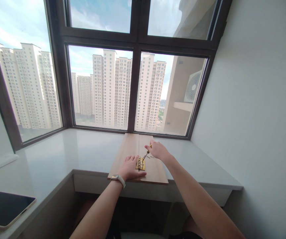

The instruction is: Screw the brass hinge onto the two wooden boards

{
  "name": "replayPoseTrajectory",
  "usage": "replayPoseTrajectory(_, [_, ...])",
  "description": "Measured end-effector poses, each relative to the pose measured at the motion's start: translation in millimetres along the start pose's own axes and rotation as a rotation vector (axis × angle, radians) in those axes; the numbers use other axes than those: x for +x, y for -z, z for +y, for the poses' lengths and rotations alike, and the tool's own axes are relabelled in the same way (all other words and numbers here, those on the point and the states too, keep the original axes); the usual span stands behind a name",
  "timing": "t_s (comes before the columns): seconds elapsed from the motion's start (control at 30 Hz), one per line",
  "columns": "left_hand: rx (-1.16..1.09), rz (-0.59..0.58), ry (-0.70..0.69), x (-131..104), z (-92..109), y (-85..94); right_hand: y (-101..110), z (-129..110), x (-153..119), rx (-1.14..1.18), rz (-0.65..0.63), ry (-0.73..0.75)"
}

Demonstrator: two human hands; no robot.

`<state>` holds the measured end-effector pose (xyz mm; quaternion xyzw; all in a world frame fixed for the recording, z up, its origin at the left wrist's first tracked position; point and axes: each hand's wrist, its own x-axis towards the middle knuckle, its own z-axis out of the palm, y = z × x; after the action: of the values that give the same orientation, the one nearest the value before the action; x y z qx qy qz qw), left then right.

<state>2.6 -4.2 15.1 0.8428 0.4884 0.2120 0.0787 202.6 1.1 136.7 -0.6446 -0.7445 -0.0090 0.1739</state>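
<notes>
Tablet point(8, 208), dark-screened: lay on the surface point(93, 149), between eight and nine o'clock from the hinge point(142, 165). Wristband point(119, 180), pale: worn on the left wrist, at eight. Left hand point(130, 168): spread flat at nine, thumb toward six, steadying by appearance, grasping nothing. Hinge, brass-coloured: lay on the wooden boards point(129, 146), barrel along the seam, partly covered by fingers. Screwdriver point(147, 152), yellow-handled: slanted down toward the hinge's right leaf; exact tip contact too small to tell. Right hand point(158, 151): curled at two, closed round the screwdriver's handle. Screws point(148, 157): lay loose on the boards, at two, just beside the hinge. Progress: judged partway; hinge set over the seam, screwdriver applied. Outstanding, by appearance: loose screws unplaced; in the right leaf, seated screws or bare holes, impossible to tell. Window frame point(131, 93), dark: stood beyond, at twelve. Air-conditioner unit point(193, 87): stood outside, at one. Tower blocks point(109, 86): rose farthest off, toward eleven.
</notes>
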Motion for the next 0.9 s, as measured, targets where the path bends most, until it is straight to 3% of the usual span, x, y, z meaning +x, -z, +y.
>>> replayPoseTrajectory(0.33, [-0.009,-0.021,0.022,-0.9,2.9,3.7,4.7,3.7,5.0,-0.02,-0.113,0.053])
replayPoseTrajectory(0.5, [-0.008,-0.016,0.014,-0.2,0.1,1.5,6.0,3.8,5.6,-0.014,-0.108,0.123])
replayPoseTrajectory(0.73, [0.002,0.003,-0.006,0.5,-0.6,-1.2,1.8,0.1,3.2,-0.066,-0.041,-0.011])
replayPoseTrajectory(0.9, [0.005,0.004,-0.011,1.2,-2.6,-2.8,8.7,-0.8,4.4,-0.055,-0.126,0.089])
